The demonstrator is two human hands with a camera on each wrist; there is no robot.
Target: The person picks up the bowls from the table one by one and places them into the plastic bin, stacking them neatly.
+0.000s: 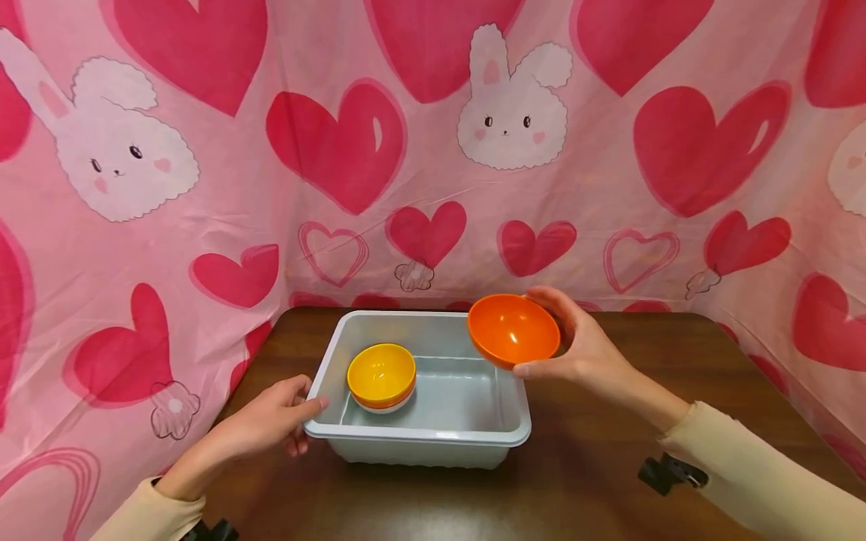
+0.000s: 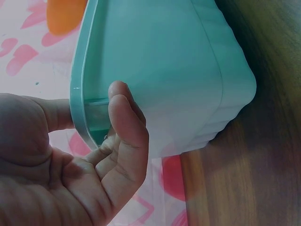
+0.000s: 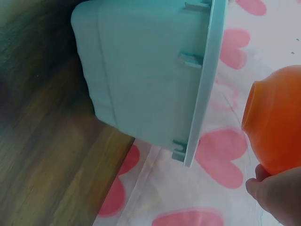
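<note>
A pale grey plastic basin (image 1: 440, 436) stands on the table. My left hand (image 1: 274, 417) grips its left rim, thumb over the top and fingers curled underneath, as the left wrist view (image 2: 108, 155) also shows. My right hand (image 1: 582, 342) holds an orange bowl (image 1: 510, 330) by its right side, raised above the basin's right end and tilted a little. In the right wrist view the orange bowl (image 3: 277, 122) hangs apart from the basin wall. Inside the basin at the left sits a yellow bowl (image 1: 382, 373), nested over an orange and a white edge.
The dark wooden table (image 1: 629, 451) extends right of the basin and in front of it. Behind and at both sides hangs a pink cloth (image 1: 433, 180) printed with hearts and rabbits. The basin's right half shows its bare floor (image 1: 456, 391).
</note>
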